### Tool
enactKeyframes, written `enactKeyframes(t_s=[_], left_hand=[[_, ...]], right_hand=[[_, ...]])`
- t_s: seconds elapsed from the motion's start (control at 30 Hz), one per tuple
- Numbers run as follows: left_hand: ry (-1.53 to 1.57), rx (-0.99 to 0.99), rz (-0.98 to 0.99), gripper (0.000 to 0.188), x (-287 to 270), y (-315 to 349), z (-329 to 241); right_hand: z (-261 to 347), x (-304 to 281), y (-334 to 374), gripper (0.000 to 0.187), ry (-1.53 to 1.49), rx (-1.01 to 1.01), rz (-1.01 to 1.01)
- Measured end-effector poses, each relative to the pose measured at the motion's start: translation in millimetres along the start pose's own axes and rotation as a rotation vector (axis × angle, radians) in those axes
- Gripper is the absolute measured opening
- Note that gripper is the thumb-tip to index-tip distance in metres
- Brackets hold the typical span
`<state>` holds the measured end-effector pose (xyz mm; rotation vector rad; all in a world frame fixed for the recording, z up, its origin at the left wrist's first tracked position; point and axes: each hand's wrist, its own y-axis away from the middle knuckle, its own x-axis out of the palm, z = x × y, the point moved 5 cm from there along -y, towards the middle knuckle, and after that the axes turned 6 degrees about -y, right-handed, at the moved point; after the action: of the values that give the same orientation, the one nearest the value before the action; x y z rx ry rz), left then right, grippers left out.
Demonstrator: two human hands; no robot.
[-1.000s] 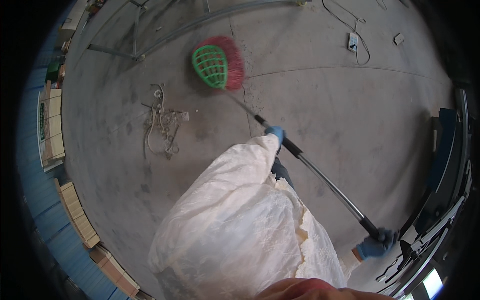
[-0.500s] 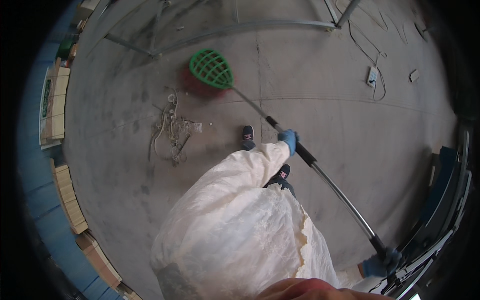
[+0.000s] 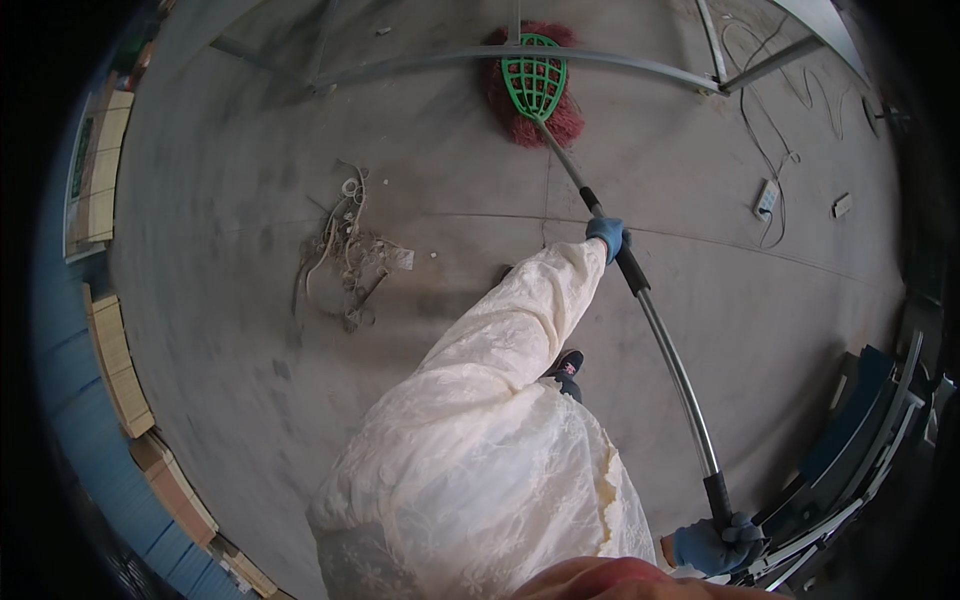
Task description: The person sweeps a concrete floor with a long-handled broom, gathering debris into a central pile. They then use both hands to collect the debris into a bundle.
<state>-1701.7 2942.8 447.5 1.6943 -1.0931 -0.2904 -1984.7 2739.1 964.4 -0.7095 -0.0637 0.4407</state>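
Note:
A mop (image 3: pixel 672 345) with a long metal pole slants across the floor from lower right to upper middle. Its green grid-like head frame (image 3: pixel 534 84) sits on a red fringed pad (image 3: pixel 565 122), which rests on the floor partly under a metal frame's bar. Halfway along the pole, my left hand (image 3: pixel 607 238), in a blue glove, is wrapped round the black grip. My right hand (image 3: pixel 718 546), gloved too, closes on the black end of the pole near my right side. My left arm, in a cream lacy sleeve, is stretched forward.
A heap of tangled cords and scraps (image 3: pixel 355 260) lies left of middle. The metal frame (image 3: pixel 420 68) spans the far floor. At right are a power strip (image 3: pixel 767 199) with cable and a small block (image 3: pixel 841 206). Stacked boxes (image 3: pixel 120 365) line the left; dark panels (image 3: pixel 850 415) stand right.
The mop head has swung right and away from me, now reaching beneath the frame's bar. My left hand moved slightly right and forward; my right hand shifted left. The pole stands steeper in view.

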Motion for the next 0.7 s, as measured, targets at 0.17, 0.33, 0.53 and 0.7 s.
enactKeyframes(t_s=[0.17, 0.33, 0.53, 0.7], left_hand=[[0.218, -0.031, -0.041, 0.011, -61, -43, -82], [0.343, 0.054, -0.117, 0.011, -150, -77, -167], [0.455, 0.161, -0.203, 0.015, -241, -60, -204], [0.507, 0.142, -0.237, 0.007, -295, -23, -204]], right_hand=[[16, 94, 27, 0.009, 0.228, -0.389, 0.474], [14, 175, 76, 0.019, -0.144, 0.003, 0.435], [28, 233, 91, 0.026, -0.507, 0.046, 0.765], [34, 259, 88, 0.026, -0.776, 0.148, 0.92]])
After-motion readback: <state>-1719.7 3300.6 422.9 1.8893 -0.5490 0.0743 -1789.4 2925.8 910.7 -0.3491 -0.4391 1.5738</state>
